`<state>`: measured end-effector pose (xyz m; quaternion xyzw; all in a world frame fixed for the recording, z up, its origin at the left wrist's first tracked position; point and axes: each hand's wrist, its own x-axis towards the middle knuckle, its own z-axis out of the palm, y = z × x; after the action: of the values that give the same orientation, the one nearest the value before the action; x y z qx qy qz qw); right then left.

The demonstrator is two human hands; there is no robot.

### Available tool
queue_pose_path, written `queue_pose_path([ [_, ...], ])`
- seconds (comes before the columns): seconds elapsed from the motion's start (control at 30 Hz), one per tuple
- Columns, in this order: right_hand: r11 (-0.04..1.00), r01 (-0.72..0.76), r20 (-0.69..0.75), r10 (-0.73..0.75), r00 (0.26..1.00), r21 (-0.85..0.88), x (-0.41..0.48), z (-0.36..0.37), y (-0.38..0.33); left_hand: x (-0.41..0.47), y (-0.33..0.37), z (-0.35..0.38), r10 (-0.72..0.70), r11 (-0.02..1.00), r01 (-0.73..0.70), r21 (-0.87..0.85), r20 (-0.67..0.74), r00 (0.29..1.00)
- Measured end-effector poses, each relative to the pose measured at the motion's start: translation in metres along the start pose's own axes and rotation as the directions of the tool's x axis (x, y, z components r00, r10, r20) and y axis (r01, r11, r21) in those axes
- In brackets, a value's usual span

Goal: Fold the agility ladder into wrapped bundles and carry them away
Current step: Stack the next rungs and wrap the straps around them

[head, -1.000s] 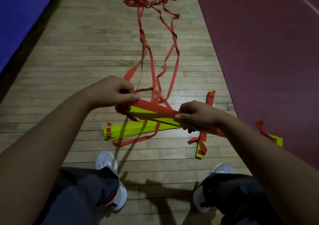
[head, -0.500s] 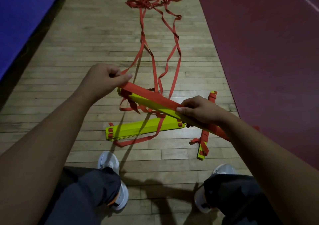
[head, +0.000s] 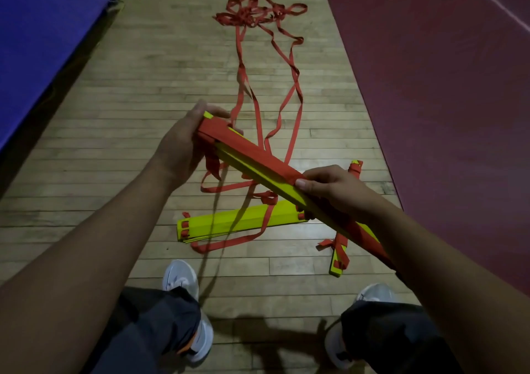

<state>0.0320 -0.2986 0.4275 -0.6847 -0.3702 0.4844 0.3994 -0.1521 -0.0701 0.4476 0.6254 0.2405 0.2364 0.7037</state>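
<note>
I hold a stack of yellow ladder rungs (head: 258,170) with an orange strap laid along its top, slanting from upper left to lower right above the floor. My left hand (head: 183,144) grips its far end and the strap there. My right hand (head: 332,190) grips the stack near its middle, thumb on the strap. Loose orange straps (head: 289,101) trail from the stack to a tangled pile (head: 255,12) farther up the floor. A second yellow stack (head: 229,224) lies on the floor below my hands. A wrapped bundle (head: 341,247) lies to the right, partly hidden by my right forearm.
The wooden floor (head: 143,87) runs ahead between a blue mat (head: 43,29) on the left and a dark red mat (head: 444,87) on the right. My two white shoes (head: 183,282) and dark trouser legs are at the bottom.
My left hand has shifted up to the stack's far end and tilted it more steeply. The strap now lies flat along the top. My right hand kept its hold.
</note>
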Motion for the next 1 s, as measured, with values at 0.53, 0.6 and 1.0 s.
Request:
queue_pose_path([
  [0.53,0.931,0.045,0.098,-0.086,0.992,0.362,-0.005,0.018,-0.024,-0.007,0.019,0.045,0.119,0.991,-0.107,0.077,-0.175,0.977],
  [0.6,0.935,0.048,0.127,-0.099,0.987,0.352,-0.004,0.021,-0.029,-0.006,0.019,0.048,0.116,0.992,-0.106,0.073,-0.14,0.983],
  [1.0,0.96,0.211,-0.016,-0.212,0.977,0.186,-0.007,0.027,-0.033,-0.005,0.025,0.062,0.055,0.993,-0.061,0.096,0.06,0.997],
])
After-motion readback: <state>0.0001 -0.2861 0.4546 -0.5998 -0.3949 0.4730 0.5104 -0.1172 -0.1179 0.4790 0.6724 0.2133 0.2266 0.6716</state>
